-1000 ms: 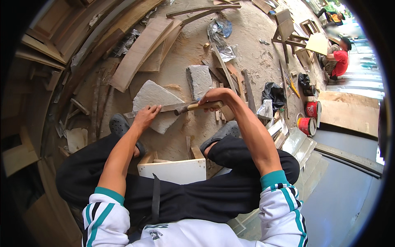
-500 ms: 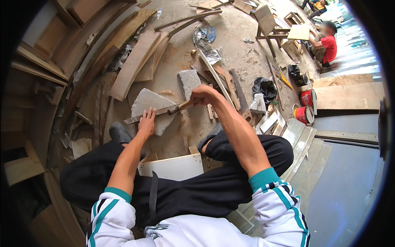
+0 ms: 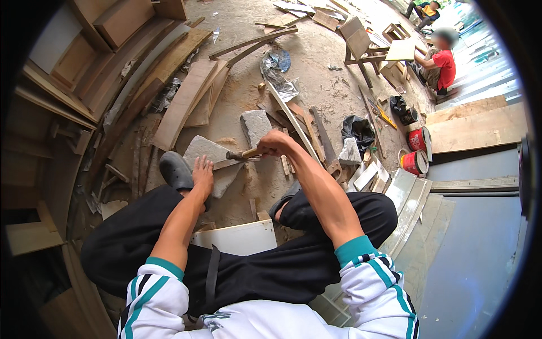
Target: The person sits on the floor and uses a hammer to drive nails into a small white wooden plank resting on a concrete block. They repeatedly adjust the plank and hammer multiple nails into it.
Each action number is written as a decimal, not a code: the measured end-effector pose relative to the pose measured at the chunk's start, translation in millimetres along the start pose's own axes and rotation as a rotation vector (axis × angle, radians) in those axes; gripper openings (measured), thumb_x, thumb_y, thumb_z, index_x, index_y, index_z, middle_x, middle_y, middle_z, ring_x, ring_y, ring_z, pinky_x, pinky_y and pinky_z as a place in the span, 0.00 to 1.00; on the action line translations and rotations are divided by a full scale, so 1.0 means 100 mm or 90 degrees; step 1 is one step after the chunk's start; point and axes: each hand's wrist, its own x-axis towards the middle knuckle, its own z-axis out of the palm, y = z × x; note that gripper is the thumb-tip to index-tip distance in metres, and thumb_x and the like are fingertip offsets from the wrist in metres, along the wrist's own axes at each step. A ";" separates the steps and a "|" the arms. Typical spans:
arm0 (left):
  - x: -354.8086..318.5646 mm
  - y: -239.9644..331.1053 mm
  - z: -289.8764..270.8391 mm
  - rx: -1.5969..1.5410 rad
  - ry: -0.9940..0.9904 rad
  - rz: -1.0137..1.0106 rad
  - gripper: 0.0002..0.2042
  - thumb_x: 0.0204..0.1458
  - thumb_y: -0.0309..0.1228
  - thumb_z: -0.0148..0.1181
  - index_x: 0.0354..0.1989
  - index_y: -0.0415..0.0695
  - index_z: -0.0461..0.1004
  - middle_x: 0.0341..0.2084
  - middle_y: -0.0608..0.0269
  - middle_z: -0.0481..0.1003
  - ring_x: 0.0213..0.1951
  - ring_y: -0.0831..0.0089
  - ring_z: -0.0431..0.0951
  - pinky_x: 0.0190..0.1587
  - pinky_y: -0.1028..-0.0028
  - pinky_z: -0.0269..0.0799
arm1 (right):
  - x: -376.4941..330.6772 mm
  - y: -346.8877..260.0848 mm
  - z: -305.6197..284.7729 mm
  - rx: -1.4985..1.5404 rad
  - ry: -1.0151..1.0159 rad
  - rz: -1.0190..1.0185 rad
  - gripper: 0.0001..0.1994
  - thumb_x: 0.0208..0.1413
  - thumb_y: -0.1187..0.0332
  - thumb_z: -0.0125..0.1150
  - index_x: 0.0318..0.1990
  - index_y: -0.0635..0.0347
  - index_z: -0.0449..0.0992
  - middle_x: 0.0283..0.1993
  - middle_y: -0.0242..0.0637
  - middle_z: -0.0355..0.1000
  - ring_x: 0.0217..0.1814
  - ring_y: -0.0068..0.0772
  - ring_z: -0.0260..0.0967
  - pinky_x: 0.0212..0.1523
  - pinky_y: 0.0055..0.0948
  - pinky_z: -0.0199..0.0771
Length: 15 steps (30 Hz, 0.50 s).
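Observation:
My right hand (image 3: 272,143) is closed round the wooden handle of a hammer (image 3: 248,153). The hammer's dark head is just right of my left hand, over the end of a narrow wooden strip (image 3: 223,164). My left hand (image 3: 203,174) lies with its fingers stretched out on that strip, pressing it against a pale, angular stone slab (image 3: 204,147). My left shoe (image 3: 176,170) is right beside this hand. Behind the slab, a rough grey block (image 3: 256,125) rests on the ground.
A white-faced board (image 3: 243,237) lies between my legs. To the right are a handsaw (image 3: 324,133), a black plastic bag (image 3: 358,133) and red buckets (image 3: 414,162). Planks (image 3: 185,107) lean at the left. Further off, a person in red (image 3: 444,68) sits near a wooden chair (image 3: 358,42).
The hammer head has shifted slightly left, closer to my left hand. My left shoe has come forward beside that hand, and less of the strip's left part shows.

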 end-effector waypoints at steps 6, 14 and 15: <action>0.08 0.01 0.15 -0.020 0.009 -0.020 0.37 0.54 0.46 0.50 0.71 0.45 0.47 0.70 0.64 0.50 0.73 0.59 0.35 0.70 0.52 0.22 | -0.06 -0.16 -0.02 -0.110 -0.025 0.005 0.09 0.42 0.69 0.60 0.15 0.61 0.76 0.18 0.34 0.75 0.16 0.26 0.68 0.17 0.30 0.68; -0.10 -0.21 -0.27 -0.120 -0.040 0.025 0.37 0.48 0.46 0.55 0.68 0.47 0.55 0.68 0.61 0.56 0.72 0.58 0.43 0.70 0.51 0.25 | 0.01 -0.13 0.08 -0.259 0.002 -0.012 0.13 0.44 0.60 0.66 0.17 0.57 0.78 0.18 0.31 0.75 0.16 0.25 0.69 0.20 0.27 0.71; -0.11 -0.25 -0.46 -0.125 -0.068 0.028 0.35 0.47 0.43 0.55 0.67 0.48 0.58 0.67 0.60 0.58 0.71 0.58 0.45 0.70 0.51 0.25 | 0.01 -0.12 0.08 -0.284 -0.007 -0.070 0.13 0.44 0.58 0.66 0.19 0.57 0.79 0.19 0.31 0.75 0.17 0.24 0.70 0.21 0.27 0.71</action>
